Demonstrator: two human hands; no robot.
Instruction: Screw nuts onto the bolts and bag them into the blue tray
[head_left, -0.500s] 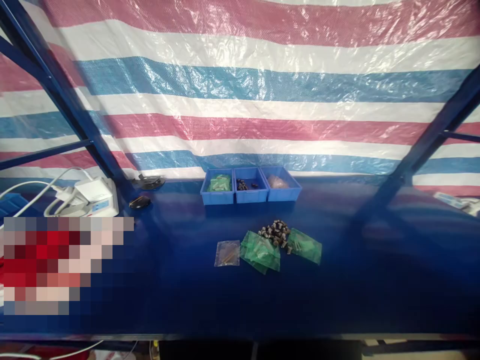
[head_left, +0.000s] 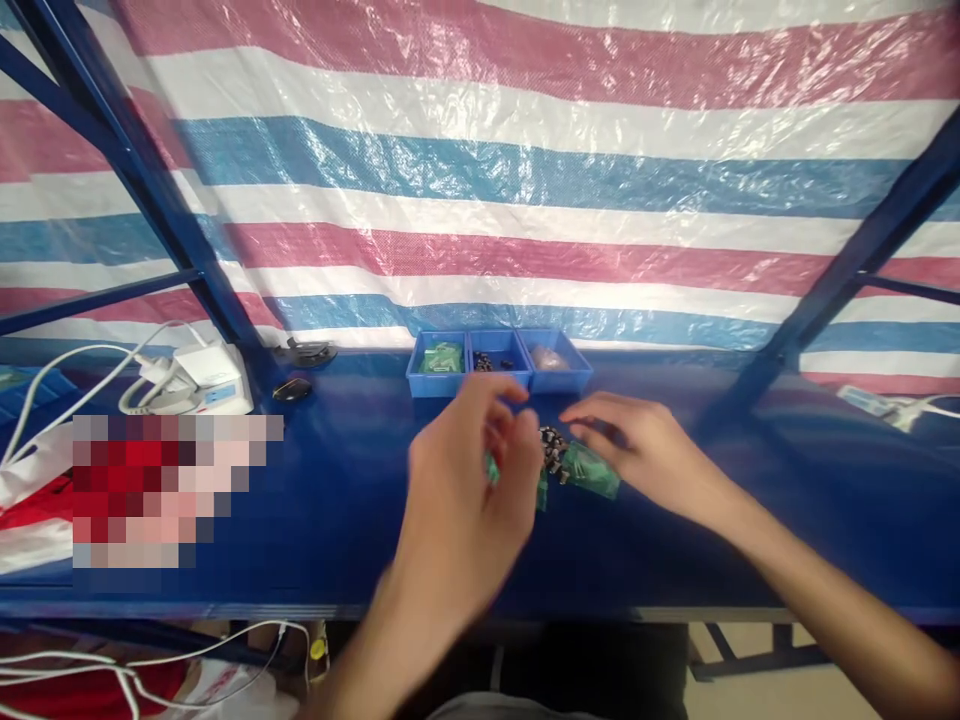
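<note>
My left hand (head_left: 469,475) is raised over the blue table, blurred, with its fingers curved and apart from the thumb; nothing shows in it. It covers most of the green plastic bags (head_left: 541,492) in the middle. To the right, my right hand (head_left: 645,445) hovers beside the pile of small dark metal parts (head_left: 553,450), thumb and index finger apart, with nothing visible between them. Below its fingers lies another green bag (head_left: 592,470). The small clear bag seen earlier on the table is hidden behind my left hand.
Three joined blue bins (head_left: 499,380) at the back hold green packets, dark parts and clear bags. A power strip (head_left: 225,390) with cables and a black mouse (head_left: 292,388) lie at left, behind a pixelated patch. Blue frame posts (head_left: 847,250) rise at both sides.
Both my hands have come into view from below and reach over the bags and parts. The camera view has shifted slightly.
</note>
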